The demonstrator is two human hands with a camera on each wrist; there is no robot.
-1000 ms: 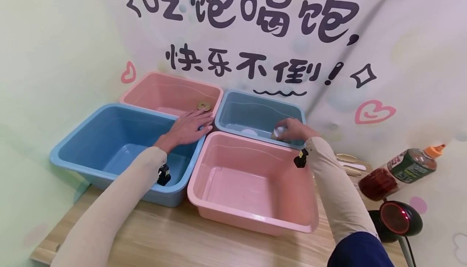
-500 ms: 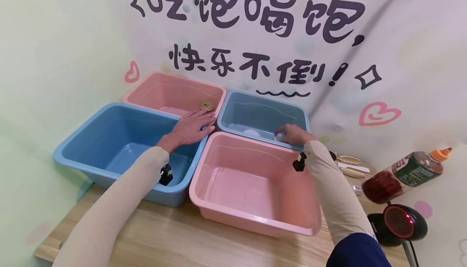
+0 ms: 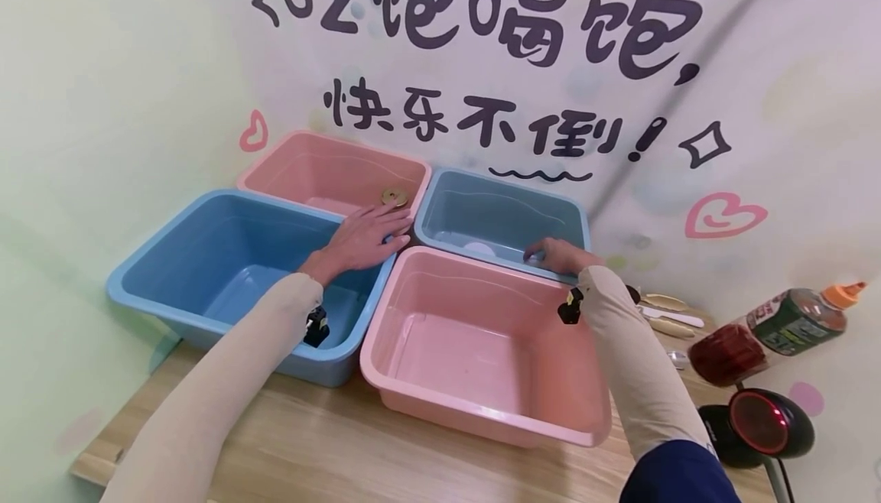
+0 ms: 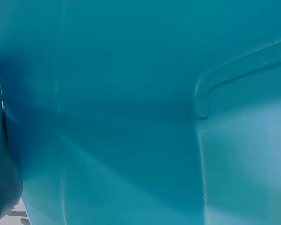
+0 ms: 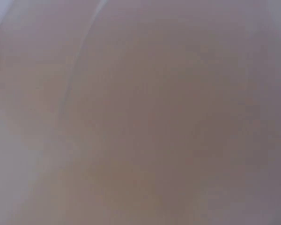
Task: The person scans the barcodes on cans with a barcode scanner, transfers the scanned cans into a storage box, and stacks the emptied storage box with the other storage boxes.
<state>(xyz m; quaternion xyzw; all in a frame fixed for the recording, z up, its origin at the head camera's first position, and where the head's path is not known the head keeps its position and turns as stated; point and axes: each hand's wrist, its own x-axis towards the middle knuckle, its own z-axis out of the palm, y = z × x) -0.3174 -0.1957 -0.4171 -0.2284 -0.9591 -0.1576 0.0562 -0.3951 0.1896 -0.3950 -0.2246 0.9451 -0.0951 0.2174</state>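
My left hand [image 3: 365,239] lies palm down over the rims where the large blue basin [image 3: 124,289] meets the back pink basin [image 3: 275,159], fingers extended. Just past its fingertips, a round gold-coloured piece [image 3: 394,196] sits inside that pink basin. The left wrist view shows the blue wall [image 4: 122,131], with the hand's edge [image 4: 2,173] at far left. My right hand [image 3: 560,255] reaches into the small blue basin [image 3: 499,182] at the back, its curled fingers around a small whitish object [image 3: 534,258], mostly hidden. Beside it on that basin's floor is a white round thing [image 3: 478,248].
A larger pink basin [image 3: 475,415] stands in front, under my right forearm. To the right are gold and white utensils [image 3: 671,315], a red-filled sauce bottle [image 3: 771,335] and a black device with a red-lit face [image 3: 760,420]. The right wrist view is a pinkish blur.
My right hand has sunk slightly lower in the small blue basin, and less of the whitish object shows. The left hand stays in place. The head view has shifted slightly.
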